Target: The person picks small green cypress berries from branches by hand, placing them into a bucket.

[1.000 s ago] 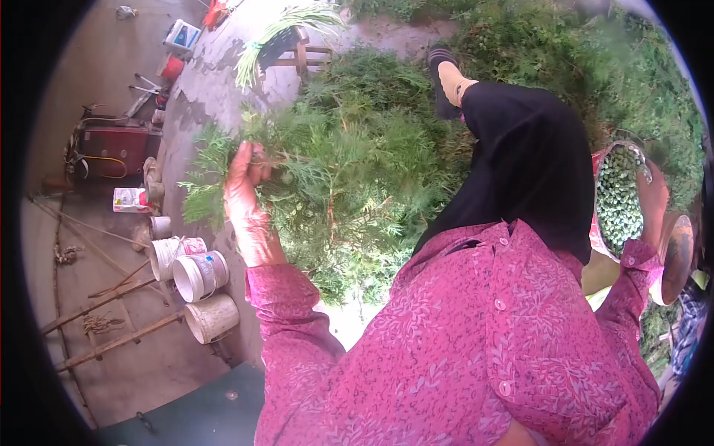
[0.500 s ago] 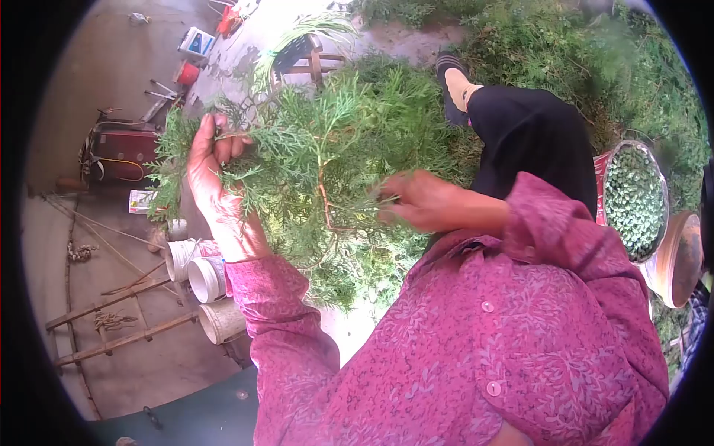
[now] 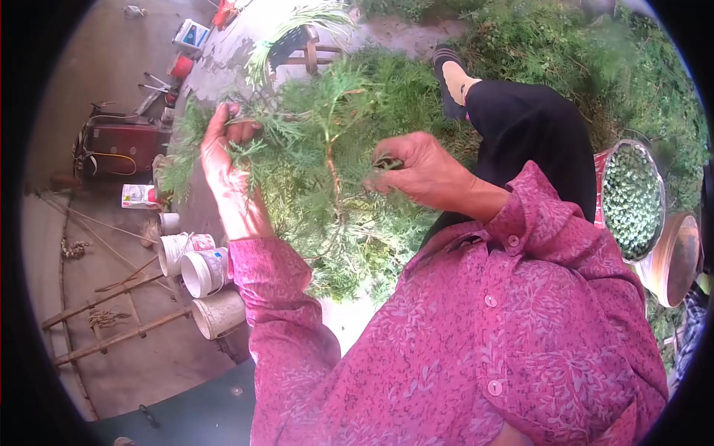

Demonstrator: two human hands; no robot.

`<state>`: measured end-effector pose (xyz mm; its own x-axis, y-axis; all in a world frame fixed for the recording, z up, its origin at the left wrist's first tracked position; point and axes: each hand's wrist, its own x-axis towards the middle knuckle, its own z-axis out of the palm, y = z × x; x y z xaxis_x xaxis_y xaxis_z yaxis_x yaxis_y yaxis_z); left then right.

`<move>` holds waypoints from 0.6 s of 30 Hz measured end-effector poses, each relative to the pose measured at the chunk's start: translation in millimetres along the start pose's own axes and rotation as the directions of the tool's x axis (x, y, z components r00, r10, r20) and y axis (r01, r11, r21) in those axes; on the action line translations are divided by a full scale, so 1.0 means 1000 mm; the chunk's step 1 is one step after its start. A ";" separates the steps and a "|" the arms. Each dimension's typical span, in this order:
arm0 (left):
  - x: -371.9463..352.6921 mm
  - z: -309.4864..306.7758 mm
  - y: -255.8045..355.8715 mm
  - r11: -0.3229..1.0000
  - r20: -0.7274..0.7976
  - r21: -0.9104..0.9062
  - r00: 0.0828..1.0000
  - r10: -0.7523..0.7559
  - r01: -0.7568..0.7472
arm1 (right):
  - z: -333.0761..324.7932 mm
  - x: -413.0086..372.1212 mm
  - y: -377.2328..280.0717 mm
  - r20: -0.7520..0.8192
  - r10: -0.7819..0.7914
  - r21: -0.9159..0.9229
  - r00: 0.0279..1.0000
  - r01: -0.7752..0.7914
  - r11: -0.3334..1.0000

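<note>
Left hand (image 3: 227, 167): fingers curled closed around the woody stem of the feathery green cypress branch (image 3: 327, 141), held up mid-scene. The branch is judged light and springy, its fronds fragile; hold it by the stem. Right hand (image 3: 428, 175): fingertips pinched on a frond tip at the branch's right.

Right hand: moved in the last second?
Yes. The right hand moved left, away from the bowl of green seeds, and now pinches the conifer branch that the left hand holds.
</note>
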<state>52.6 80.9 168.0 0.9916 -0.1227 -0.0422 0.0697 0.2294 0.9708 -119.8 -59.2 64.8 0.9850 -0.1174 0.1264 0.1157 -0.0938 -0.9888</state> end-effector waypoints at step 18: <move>0.001 0.011 0.007 0.993 0.058 -0.118 0.998 -0.019 0.026 | 0.026 -0.004 0.088 0.220 -0.198 -0.311 0.955 0.261 0.914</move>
<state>52.8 71.6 177.6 0.9819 -0.1833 -0.0469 0.1078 0.3388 0.9347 -110.4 -41.2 -24.7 0.9461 0.1241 0.2991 0.3231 -0.4238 -0.8462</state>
